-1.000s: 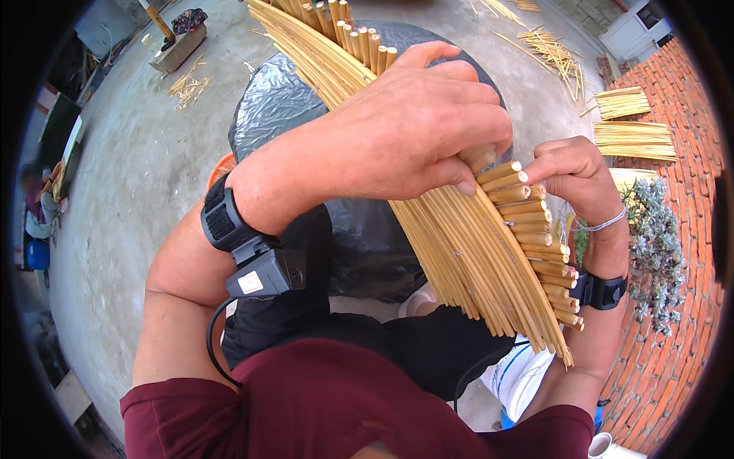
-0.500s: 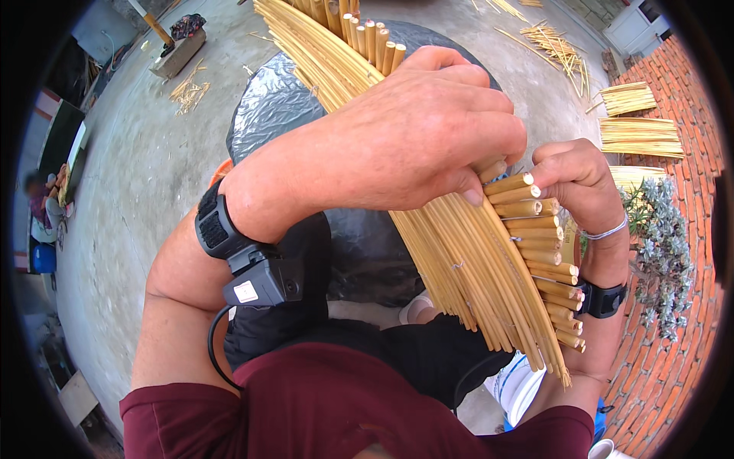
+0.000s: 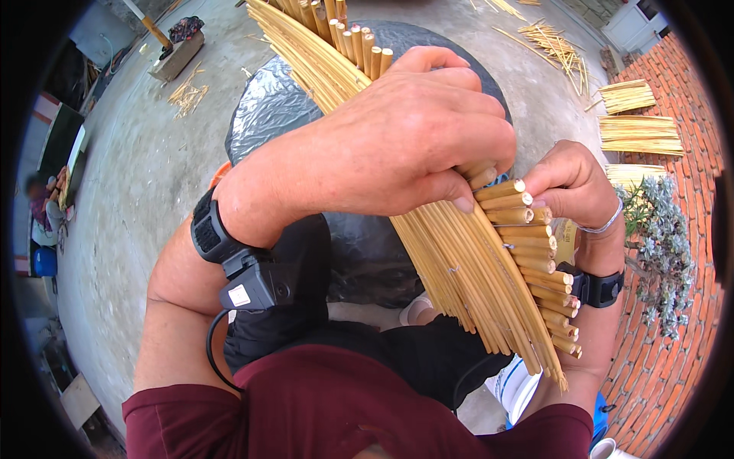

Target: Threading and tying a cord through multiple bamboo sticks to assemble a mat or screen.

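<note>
A curved, bound row of yellow reed stalks [image 3: 466,264] slants from the top of the view down over my lap, held by thin metal wire. My left hand [image 3: 428,130] reaches across it from above, fingers curled round the stalks near the binding, with the thumb pressed on their near side. Thicker cut stalk ends [image 3: 535,243] stick out along the right edge. At the uppermost of these ends my right hand [image 3: 572,182] has thumb and forefinger closed together; what lies between them is hidden. Another group of cut ends [image 3: 355,42] rises beyond my left hand.
Under the reeds is a round surface wrapped in dark plastic [image 3: 279,99]. Reed bundles [image 3: 641,136] lie by the brick paving [image 3: 669,252] at right, near a grey-leaved plant [image 3: 661,245]. A white bucket [image 3: 516,386] stands by my right side. Far left sits another person [image 3: 47,203].
My left hand and the reed row have shifted slightly left. The right hand's fingers have turned and straightened somewhat, coming closer to the stalk ends.
</note>
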The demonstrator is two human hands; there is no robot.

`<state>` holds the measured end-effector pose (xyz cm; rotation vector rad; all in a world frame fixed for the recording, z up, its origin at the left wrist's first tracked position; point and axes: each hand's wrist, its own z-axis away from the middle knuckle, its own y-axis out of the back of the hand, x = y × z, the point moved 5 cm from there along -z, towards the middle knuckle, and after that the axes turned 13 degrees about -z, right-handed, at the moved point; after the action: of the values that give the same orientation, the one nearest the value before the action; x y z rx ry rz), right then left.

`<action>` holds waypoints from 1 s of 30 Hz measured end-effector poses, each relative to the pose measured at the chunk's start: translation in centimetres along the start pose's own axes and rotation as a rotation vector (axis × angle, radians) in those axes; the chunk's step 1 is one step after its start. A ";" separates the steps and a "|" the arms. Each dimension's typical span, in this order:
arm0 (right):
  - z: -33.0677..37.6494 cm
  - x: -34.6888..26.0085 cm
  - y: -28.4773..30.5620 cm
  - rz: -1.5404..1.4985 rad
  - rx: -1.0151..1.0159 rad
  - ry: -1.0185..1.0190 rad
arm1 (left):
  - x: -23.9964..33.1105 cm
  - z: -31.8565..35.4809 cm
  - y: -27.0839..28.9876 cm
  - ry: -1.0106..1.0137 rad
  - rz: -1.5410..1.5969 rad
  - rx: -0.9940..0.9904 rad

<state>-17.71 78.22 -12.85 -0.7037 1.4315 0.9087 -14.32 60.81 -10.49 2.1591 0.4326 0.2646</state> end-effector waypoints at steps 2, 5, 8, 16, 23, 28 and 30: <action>-0.2 0.0 -0.1 -0.005 -0.034 -0.020 | -0.1 0.1 0.1 0.002 0.000 -0.016; -0.4 0.5 -0.3 -0.024 -0.096 -0.083 | 0.0 0.3 0.1 0.003 0.007 -0.009; -0.2 0.6 -0.2 -0.065 -0.086 -0.002 | 0.1 0.3 0.4 -0.015 0.025 0.030; -0.4 -0.2 -2.2 -0.006 -0.111 -0.081 | 0.6 0.6 1.1 0.002 0.140 -0.030; -0.3 -1.4 -4.8 0.150 -0.105 0.080 | 1.8 1.2 1.5 0.045 0.298 -0.121; -0.6 -2.3 -6.6 0.376 -0.200 0.343 | 3.3 2.3 2.2 0.085 0.251 -0.110; -0.7 -1.7 -6.5 0.372 -0.189 0.365 | 3.6 2.3 2.0 0.094 0.228 -0.093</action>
<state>-12.37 74.13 -11.92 -0.7858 1.8570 1.2626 -9.85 59.44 -10.10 2.1109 0.2212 0.5059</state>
